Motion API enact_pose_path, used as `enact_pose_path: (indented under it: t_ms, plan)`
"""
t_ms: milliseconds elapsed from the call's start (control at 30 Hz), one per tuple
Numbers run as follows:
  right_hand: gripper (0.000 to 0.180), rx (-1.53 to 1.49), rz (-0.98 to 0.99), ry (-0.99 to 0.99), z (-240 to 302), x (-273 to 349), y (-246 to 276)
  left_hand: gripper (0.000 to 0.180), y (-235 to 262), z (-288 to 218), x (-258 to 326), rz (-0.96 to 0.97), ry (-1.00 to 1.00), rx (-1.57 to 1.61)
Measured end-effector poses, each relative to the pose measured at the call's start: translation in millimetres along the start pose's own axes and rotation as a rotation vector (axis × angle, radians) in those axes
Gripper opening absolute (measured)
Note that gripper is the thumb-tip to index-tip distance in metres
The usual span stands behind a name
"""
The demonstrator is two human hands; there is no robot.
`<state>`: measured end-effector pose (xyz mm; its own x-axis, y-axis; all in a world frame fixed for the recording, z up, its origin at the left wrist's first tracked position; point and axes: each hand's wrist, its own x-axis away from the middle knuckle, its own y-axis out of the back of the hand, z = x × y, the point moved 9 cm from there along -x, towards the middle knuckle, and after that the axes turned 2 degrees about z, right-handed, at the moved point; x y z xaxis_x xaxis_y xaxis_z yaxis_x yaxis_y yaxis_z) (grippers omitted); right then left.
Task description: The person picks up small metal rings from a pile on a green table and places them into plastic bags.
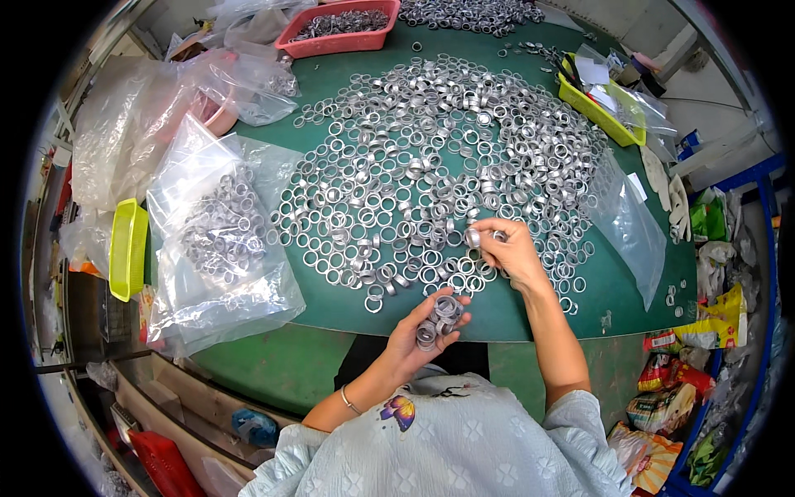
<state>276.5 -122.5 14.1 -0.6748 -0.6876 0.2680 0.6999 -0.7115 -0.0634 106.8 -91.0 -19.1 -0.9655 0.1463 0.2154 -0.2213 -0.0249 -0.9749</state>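
Observation:
My left hand (420, 329), palm up near the table's front edge, is closed around several metal rings (447, 311) stacked loosely in it. Up and to the right, my right hand (509, 251) pinches a single silver ring (473, 238) between thumb and fingertips, just above the spread of rings. A wide layer of loose metal rings (364, 207) covers the middle of the green table (327, 308), heaped more thickly at the right. Left of my hands lies a clear plastic bag (257, 290) with rings inside.
A pink basin (385, 33) of small metal parts stands at the back. One yellow-green tray (128, 248) is at the left edge; another yellow basket (613, 120) holds papers at the back right. A flat clear bag (633, 240) and white gloves (678, 207) lie at the right.

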Motion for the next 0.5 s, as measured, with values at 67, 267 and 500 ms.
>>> enact_pose_path:
  t_ms: [67, 267, 500]
  plan:
    - [0.018, -0.295, 0.117, -0.019, -4, 5, -5, 0.037, 0, 1, -1, -0.001, 0.004, 0.009]
    - [0.019, -0.47, 0.25, -0.042, 3, 20, -13, 0.038, -2, 7, -1, -0.026, 0.028, 0.01]
    - [0.023, -0.816, 0.216, -0.037, 6, 23, -3, 0.039, -2, 6, 1, -0.009, 0.019, 0.038]
